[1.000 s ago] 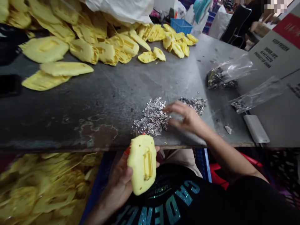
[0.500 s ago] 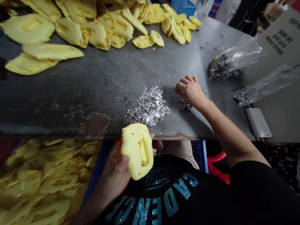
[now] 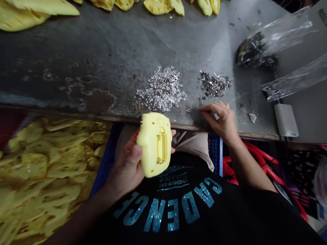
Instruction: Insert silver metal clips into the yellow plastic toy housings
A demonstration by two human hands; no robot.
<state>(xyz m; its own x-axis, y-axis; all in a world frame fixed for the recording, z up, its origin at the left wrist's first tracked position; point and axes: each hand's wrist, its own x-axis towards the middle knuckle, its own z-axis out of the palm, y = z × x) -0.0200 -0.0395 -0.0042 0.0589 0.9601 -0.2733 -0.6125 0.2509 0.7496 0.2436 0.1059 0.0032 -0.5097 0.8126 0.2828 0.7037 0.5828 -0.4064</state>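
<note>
My left hand [image 3: 129, 165] is wrapped around a yellow plastic housing [image 3: 150, 149], held upright in front of my chest. The housing's face towards me has a battery compartment [image 3: 161, 146] with metal contacts at its lower end. At the table's front edge, my right hand [image 3: 222, 119] has its thumb and forefinger pinched; whatever is between the tips is too small to make out. Just beyond it lies a pile of darker small metal pieces [image 3: 215, 85]. A larger pile of silvery metal pieces [image 3: 165, 90] sits to its left, behind the housing.
Yellow plastic shells [image 3: 163, 6] line the far side of the metal table [image 3: 122, 44]. Below left, a blue crate [image 3: 102, 170] is full of yellow parts [image 3: 51, 177]. Plastic bags of metal pieces [image 3: 255, 54] and a white box-shaped device [image 3: 286, 119] are at right.
My right hand has come back from the darker pile to the table's front edge, uncovering that pile. The left hand still holds the housing. The camera view has tilted down.
</note>
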